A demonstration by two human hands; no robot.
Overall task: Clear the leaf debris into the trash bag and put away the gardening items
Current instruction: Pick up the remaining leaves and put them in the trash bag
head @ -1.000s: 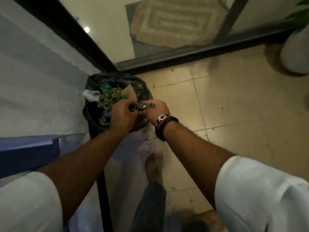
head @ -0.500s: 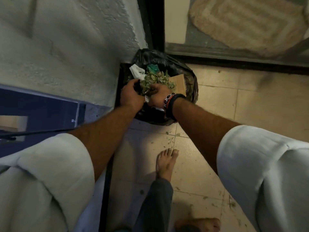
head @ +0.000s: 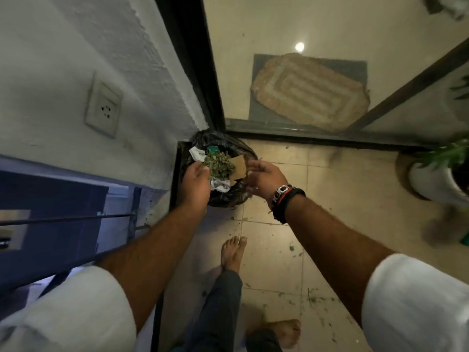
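Note:
A black trash bag (head: 229,199) stands on the floor in the corner by the wall and the glass door. Inside it lies a heap of green leaf debris (head: 218,163) with white paper and a brown cardboard piece (head: 239,166). My left hand (head: 195,182) hovers over the bag's left side, fingers relaxed, nothing in it. My right hand (head: 266,175), with a watch and bands on the wrist, hangs over the bag's right edge, fingers spread and empty. Small leaf bits (head: 314,299) are scattered on the tiles near my feet.
A white pot with a green plant (head: 436,179) stands at the right by the glass door. A woven mat (head: 309,92) lies behind the glass. A wall socket (head: 104,107) is on the left wall. A blue ledge with a dark rail (head: 63,219) runs along the left.
Both hands have let go of the leaf debris into the bag and moved apart above it. The view has pulled back and risen.

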